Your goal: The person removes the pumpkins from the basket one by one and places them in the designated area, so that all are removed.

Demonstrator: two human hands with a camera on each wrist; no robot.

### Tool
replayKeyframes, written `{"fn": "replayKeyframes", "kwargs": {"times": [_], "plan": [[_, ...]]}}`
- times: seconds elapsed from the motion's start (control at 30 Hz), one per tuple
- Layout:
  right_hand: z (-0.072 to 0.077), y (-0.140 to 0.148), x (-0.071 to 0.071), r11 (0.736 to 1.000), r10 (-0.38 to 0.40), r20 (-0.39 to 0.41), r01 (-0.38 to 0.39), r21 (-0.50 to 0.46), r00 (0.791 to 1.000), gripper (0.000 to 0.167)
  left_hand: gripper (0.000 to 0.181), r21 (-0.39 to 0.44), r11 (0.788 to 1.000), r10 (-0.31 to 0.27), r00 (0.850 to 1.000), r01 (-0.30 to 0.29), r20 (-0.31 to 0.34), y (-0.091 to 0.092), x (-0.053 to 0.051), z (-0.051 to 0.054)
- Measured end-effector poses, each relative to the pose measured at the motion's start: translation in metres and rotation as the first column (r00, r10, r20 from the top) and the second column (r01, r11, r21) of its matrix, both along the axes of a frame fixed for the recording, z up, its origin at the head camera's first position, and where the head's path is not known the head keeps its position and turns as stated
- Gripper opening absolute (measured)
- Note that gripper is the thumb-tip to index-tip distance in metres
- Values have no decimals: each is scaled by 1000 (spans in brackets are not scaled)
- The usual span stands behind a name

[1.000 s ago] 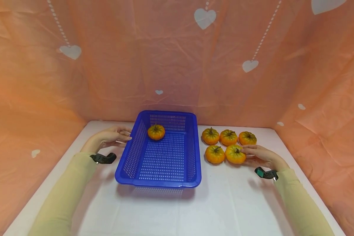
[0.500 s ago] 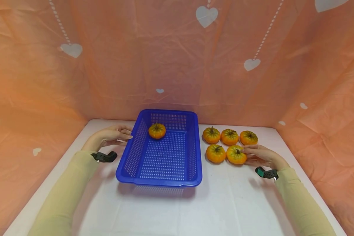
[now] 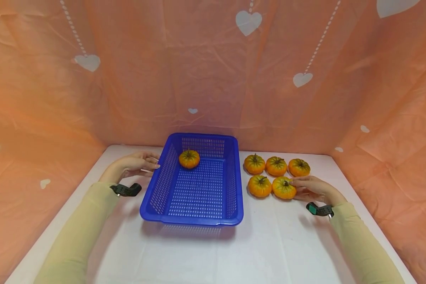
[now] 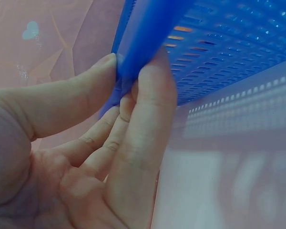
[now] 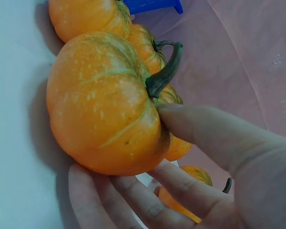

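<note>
My left hand (image 3: 135, 163) pinches the left rim of a blue perforated plastic basket (image 3: 191, 219). In the left wrist view, the thumb and index finger lie on either side of the basket rim (image 4: 145, 40). One small orange pumpkin (image 3: 189, 159) sits inside, towards the back left. On the right, my right hand (image 3: 313, 187) holds a small pumpkin (image 3: 283, 188) that rests on the table. The right wrist view has the thumb against this pumpkin (image 5: 102, 105) near its green stem, and the other fingers along its side, their tips partly hidden.
Beside the held pumpkin lies another pumpkin (image 3: 259, 186). Behind them is a row of three: a left pumpkin (image 3: 254, 164), a middle pumpkin (image 3: 276, 166) and a right pumpkin (image 3: 299, 167). Orange cloth (image 3: 213, 86) with white hearts encloses the white table (image 3: 262, 248).
The head view has shifted very slightly. Both hands, the basket and the pumpkins stay in the same places.
</note>
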State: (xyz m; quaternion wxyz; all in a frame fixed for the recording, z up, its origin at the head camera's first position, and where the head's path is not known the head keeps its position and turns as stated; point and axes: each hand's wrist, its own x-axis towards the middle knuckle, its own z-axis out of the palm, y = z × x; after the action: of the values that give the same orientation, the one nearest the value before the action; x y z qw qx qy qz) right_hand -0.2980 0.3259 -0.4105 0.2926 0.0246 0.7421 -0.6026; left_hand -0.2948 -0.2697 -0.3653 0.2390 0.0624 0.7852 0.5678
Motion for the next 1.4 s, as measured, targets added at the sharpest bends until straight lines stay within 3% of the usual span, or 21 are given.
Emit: {"fn": "replayKeyframes", "kwargs": {"times": [0.2, 0.5, 0.67, 0.97, 1.4], "plan": [[1, 0, 0, 999, -6, -13, 6, 39, 1000, 43, 55, 13, 1000, 3, 1000, -3, 7, 1, 2, 1], [15, 4, 2, 982, 98, -105, -79, 172, 990, 50, 50, -6, 1000, -9, 1000, 9, -1, 2, 2, 1], [29, 9, 3, 978, 131, -123, -108, 181, 984, 52, 55, -6, 1000, -14, 1000, 14, -14, 2, 2, 2], [71, 6, 2, 974, 156, -219, -113, 197, 963, 58, 49, 29, 999, -29, 999, 29, 13, 1, 4, 4], [135, -43, -12, 955, 247, -327, -172, 241, 912, 56, 51, 52, 999, -16, 1000, 15, 24, 1, 6, 3]]}}
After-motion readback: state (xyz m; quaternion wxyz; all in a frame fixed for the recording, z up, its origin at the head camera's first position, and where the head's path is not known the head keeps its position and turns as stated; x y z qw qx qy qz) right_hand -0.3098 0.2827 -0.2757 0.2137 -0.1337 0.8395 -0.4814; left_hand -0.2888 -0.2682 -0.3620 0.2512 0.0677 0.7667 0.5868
